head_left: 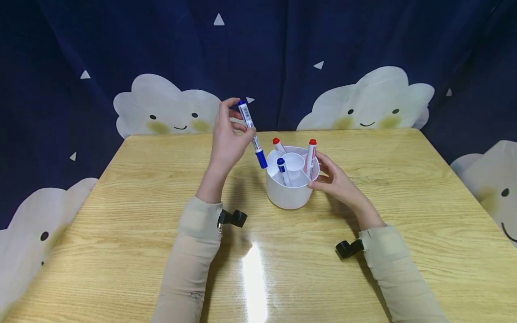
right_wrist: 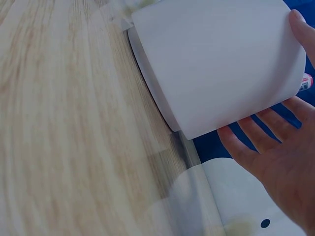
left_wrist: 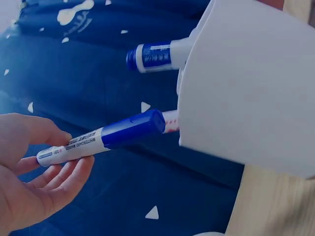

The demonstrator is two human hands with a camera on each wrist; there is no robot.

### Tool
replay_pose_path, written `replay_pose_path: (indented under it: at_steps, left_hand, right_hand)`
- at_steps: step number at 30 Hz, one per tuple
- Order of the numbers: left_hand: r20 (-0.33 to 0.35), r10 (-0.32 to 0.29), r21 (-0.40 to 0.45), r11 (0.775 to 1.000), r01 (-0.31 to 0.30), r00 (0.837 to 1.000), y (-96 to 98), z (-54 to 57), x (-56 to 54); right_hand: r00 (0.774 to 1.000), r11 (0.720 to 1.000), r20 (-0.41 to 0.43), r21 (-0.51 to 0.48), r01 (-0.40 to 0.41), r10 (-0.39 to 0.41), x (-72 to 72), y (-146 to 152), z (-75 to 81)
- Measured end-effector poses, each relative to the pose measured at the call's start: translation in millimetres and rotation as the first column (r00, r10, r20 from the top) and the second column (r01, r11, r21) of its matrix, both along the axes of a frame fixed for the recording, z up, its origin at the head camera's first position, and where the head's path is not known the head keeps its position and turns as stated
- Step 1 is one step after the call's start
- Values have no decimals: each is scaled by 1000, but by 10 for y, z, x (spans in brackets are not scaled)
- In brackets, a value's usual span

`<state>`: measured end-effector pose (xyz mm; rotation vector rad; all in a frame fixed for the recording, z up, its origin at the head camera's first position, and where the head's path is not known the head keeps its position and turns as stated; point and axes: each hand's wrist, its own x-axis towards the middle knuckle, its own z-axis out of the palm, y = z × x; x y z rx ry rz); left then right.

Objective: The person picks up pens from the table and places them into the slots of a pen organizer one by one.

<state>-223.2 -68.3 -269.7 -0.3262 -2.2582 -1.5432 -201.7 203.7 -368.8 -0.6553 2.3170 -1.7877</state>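
Observation:
My left hand (head_left: 231,134) pinches a blue whiteboard marker (head_left: 251,130) between thumb and fingers, its blue cap tilted down beside the left rim of a round white pen holder (head_left: 287,197). In the left wrist view, the marker's cap (left_wrist: 133,129) points toward the holder's opening. My right hand (head_left: 339,179) grips the holder's right side, thumb at the front and fingers round the back. Inside the divided holder stand a second blue marker (head_left: 284,172) at the front, a red marker (head_left: 311,158) on the right and another red marker (head_left: 278,144) at the back.
The holder stands on a wooden table (head_left: 133,215), toward its far side. Behind the far edge hangs a dark blue curtain (head_left: 258,54) with white cloud figures. A black wrist camera (head_left: 238,218) sits on the left sleeve, another wrist camera (head_left: 344,249) on the right.

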Motion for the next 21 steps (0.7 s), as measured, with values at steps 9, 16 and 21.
replay_pose_path:
  at_steps: [9,16,21]
  left_hand:
    - [-13,-66,13,998,66,998,146,-86,43]
    - [11,-123,-26,992,123,992,173,-211,34]
    - [56,-170,-38,984,172,984,185,-318,31]
  right_hand:
    - [1000,1000,9,4,9,-9,-5,4,-1]
    - [1000,1000,9,5,9,-9,-8,1,2]
    - [1000,1000,10,1,8,-8,2,4,-2]
